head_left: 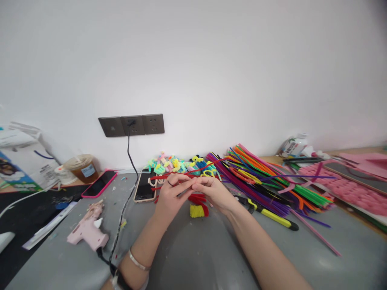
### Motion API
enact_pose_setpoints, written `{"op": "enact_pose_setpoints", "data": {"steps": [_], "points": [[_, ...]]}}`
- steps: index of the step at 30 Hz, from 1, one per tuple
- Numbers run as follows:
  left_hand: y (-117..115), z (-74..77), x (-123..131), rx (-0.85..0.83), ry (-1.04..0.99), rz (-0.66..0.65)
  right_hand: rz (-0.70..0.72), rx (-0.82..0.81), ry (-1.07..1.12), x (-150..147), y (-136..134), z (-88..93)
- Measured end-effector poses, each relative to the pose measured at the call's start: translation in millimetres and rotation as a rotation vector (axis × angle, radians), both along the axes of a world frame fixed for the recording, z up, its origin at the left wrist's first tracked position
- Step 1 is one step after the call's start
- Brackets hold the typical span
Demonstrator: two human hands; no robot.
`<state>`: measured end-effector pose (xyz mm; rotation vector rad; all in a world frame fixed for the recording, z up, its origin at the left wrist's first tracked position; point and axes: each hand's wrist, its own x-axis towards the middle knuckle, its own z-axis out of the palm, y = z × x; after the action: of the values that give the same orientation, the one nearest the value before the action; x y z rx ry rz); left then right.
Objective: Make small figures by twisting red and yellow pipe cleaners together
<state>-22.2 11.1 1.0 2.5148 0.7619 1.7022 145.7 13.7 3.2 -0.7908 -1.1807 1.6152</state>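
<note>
Fingertips of my left hand and my right hand meet, pinched closed around a red pipe cleaner. Its thin ends stick out past the fingers, and the stretch between the fingertips is hidden. Just below them on the grey mat lies a yellow wound pipe cleaner piece with red at its side. Behind the hands is a heap of small colourful pipe cleaner pieces. Right of my right hand rest yellow-and-black handled pliers.
A large bundle of pipe cleaners spreads at the right. A pink glue gun with a black cord lies left. Two phones, one pink-edged and one pale-edged, sit behind it, near a drink cup. Wall sockets hang above.
</note>
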Motion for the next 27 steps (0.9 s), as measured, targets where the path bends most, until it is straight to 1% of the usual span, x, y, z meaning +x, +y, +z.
{"op": "enact_pose_setpoints", "data": {"steps": [6, 11, 14, 18, 22, 27], "points": [[-0.7, 0.8, 0.9, -0.007, -0.008, -0.003, -0.006, 0.012, -0.015, 1.2, -0.3, -0.1], [-1.5, 2.1, 1.0, -0.015, -0.018, 0.012, -0.019, 0.003, 0.019, -1.8, -0.2, -3.0], [-3.0, 3.4, 0.5, -0.048, -0.061, 0.048, -0.039, 0.002, 0.057, -3.9, 0.3, -2.3], [-4.9, 4.6, -0.8, -0.126, -0.142, 0.090, -0.019, 0.002, 0.086, -2.8, 0.4, 1.8], [-4.2, 3.9, -1.3, -0.176, -0.155, 0.057, -0.037, -0.001, 0.062, -1.3, -1.1, 3.8], [-2.3, 2.2, -0.1, -0.168, -0.133, 0.026, -0.036, 0.041, 0.041, -2.6, -2.5, 2.9]]}}
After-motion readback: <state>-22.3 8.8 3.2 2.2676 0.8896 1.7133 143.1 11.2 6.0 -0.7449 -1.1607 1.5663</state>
